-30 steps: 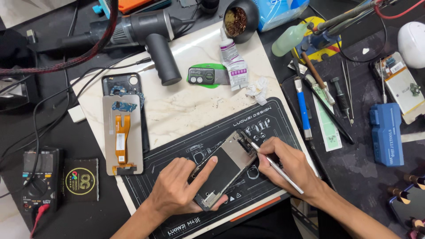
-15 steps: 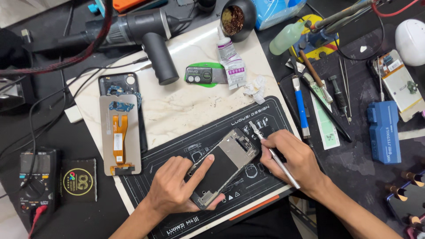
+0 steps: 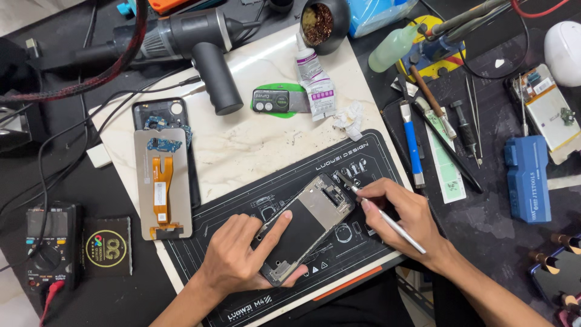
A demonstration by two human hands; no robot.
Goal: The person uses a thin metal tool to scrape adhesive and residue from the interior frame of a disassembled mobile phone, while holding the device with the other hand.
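At the far left edge of the table (image 3: 36, 181) sits a multimeter (image 3: 45, 242) with a small black-and-gold card (image 3: 108, 247) beside it. To its right a detached phone screen (image 3: 162, 181) lies face down, orange flex cable up, overlapping a black phone back (image 3: 162, 112). Beyond them rests a dark handheld blower (image 3: 193, 42).

Near the middle, on the black repair mat (image 3: 339, 157), lies the opened phone frame (image 3: 305, 227), tilted with its top end toward the far right. The left hand (image 3: 242, 257) pins it flat: index finger stretched along the frame's left edge, thumb curled under the near end, so the fingers close loosely on it. The right hand (image 3: 405, 221) grips tweezers (image 3: 378, 215) pen-style, fingers pinched shut on the shaft, wrist resting on the mat, tip touching the frame's top corner.

This looks like fine picking at a small part near the camera end; it calls for a steady frame and light, precise tip pressure.

Farther right lie a blue-handled tool (image 3: 413, 142), screwdrivers (image 3: 466, 130) and a blue case (image 3: 526, 178).
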